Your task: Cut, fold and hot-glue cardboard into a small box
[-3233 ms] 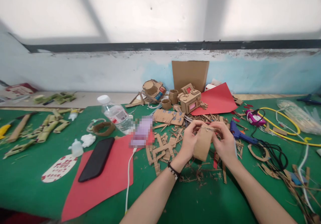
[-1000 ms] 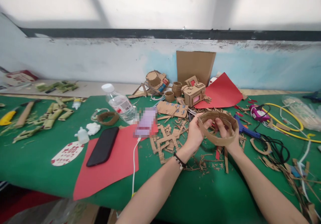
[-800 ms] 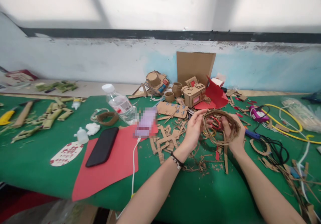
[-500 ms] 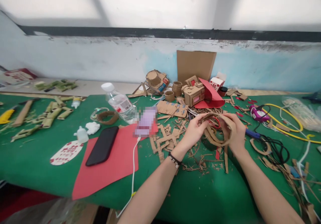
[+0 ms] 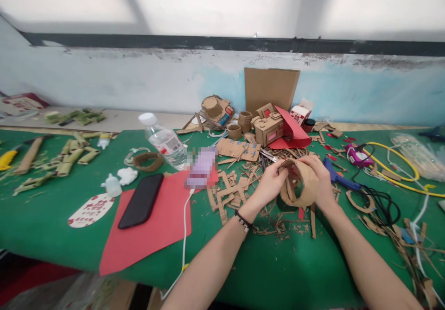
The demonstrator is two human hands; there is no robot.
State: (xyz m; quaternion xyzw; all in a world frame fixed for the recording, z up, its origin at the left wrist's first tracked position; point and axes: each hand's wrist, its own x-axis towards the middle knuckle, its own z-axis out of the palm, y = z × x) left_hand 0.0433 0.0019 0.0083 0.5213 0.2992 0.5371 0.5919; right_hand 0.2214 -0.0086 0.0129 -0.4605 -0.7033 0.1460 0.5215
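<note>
A brown cardboard ring (image 5: pixel 306 186) is held between both hands above the green table, its opening turned partly to the left. My left hand (image 5: pixel 270 180) pinches the ring's left edge, with fingers partly inside the opening. Around its upper right side wraps my right hand (image 5: pixel 320 178). Cardboard scraps (image 5: pixel 231 192) lie beside and beneath the hands. Behind them stands a small cardboard camera model (image 5: pixel 268 129) next to a folded red sheet (image 5: pixel 294 131). A blue glue gun (image 5: pixel 339 175) rests right of my right hand.
On the left are a water bottle (image 5: pixel 165 141), a black phone (image 5: pixel 141 201) on red paper (image 5: pixel 162 229), a glue bottle (image 5: pixel 113 186) and green stalk pieces (image 5: pixel 71 159). Yellow cable (image 5: pixel 399 150) and black cord (image 5: pixel 384 208) lie at right. A cardboard sheet (image 5: pixel 271 89) leans on the wall.
The ring has been tilted, so more of its outer wall shows. My right hand has shifted slightly left, and more of the blue glue gun is visible.
</note>
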